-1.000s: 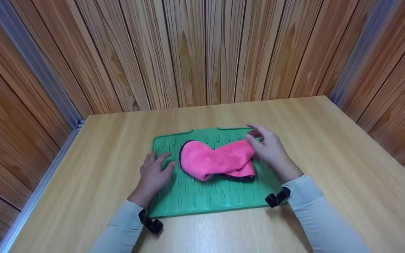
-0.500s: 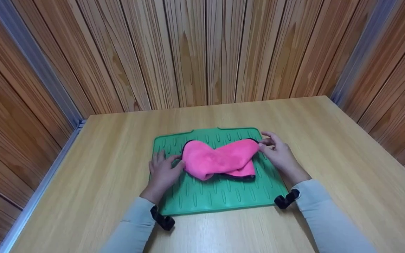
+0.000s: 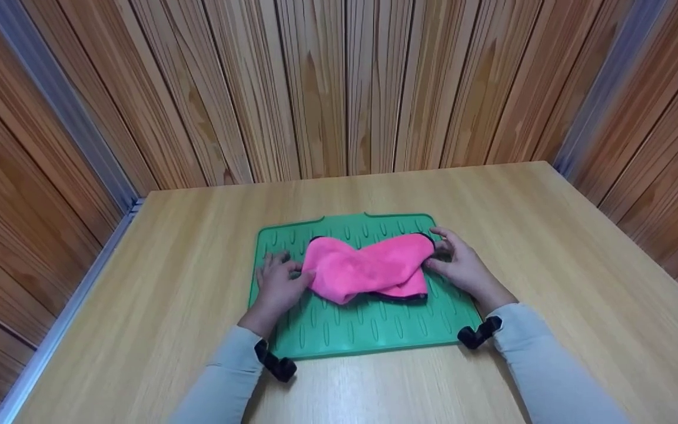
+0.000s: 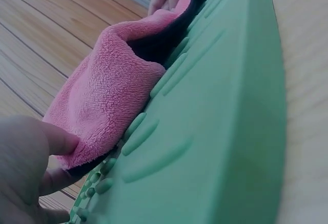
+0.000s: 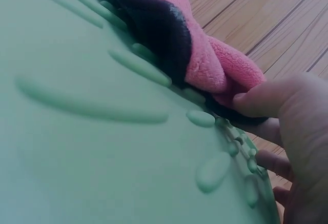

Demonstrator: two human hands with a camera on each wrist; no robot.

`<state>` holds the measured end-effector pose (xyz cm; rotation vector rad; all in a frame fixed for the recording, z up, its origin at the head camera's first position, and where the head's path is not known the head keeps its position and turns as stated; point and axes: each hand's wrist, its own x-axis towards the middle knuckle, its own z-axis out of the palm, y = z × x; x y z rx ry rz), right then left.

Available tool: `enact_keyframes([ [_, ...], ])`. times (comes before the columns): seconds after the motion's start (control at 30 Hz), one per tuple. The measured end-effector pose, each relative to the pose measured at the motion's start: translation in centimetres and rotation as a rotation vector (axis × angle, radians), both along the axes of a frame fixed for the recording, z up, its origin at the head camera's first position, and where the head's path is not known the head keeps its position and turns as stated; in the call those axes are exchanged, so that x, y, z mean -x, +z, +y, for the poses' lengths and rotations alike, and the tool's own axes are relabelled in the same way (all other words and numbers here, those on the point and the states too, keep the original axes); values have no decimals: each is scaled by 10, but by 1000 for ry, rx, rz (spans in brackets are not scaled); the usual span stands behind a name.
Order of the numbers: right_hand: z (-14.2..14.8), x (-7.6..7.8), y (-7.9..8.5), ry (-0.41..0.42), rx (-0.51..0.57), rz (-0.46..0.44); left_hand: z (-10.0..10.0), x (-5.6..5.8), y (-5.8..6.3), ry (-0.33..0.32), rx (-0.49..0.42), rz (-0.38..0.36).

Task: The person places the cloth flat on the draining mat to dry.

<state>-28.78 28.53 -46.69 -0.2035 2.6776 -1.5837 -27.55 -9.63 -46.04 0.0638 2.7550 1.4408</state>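
A crumpled pink towel (image 3: 362, 268) with dark edging lies on a green ridged mat (image 3: 351, 330). My left hand (image 3: 280, 285) pinches the towel's left end between thumb and forefinger; in the left wrist view the thumb lies on the pink pile (image 4: 102, 90) and a finger goes under the dark edge. At the other end my right hand (image 3: 462, 265) pinches the towel's right edge, thumb on top and forefinger beneath, as the right wrist view shows on the pink fold (image 5: 236, 65). The remaining fingers of both hands are near or over the mat.
The mat rests on a light wooden table (image 3: 198, 235). Wood-panelled walls (image 3: 327, 88) rise behind and at both sides, with metal strips at the corners. A black band (image 3: 277, 362) is on the left wrist and another black band (image 3: 480, 333) on the right.
My left hand has moved right to the towel and now pinches its left end. The right hand has shifted slightly right and down, to grip the right edge. The towel's left edge has folded a little.
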Motion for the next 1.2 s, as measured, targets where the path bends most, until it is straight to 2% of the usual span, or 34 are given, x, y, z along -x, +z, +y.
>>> enact_keyframes([
  [0.13, -3, 1, 1, -25, 4, 43, 1, 1, 1, 3, -40, -7],
  [0.23, -6, 1, 2, -43, 29, 83, 1, 0, 0, 15, -118, 2],
  [0.27, -6, 1, 2, -49, 45, 104, 1, 2, -4, 19, -150, 7],
  [0.4, -10, 3, 0, -81, 153, 201, 2, -1, -2, 41, -274, -3],
  [0.53, -12, 4, -1, -111, 258, 267, 1, -7, 3, 75, -335, -25],
  [0.7, -12, 4, 2, -145, 324, 235, -4, -6, 4, 111, -387, 1],
  [0.9, -11, 8, 5, -204, 311, 185, -10, -2, 6, 171, -427, -13],
  [1.2, -9, 9, 8, -226, 303, 122, -18, -1, 6, 200, -512, 17],
])
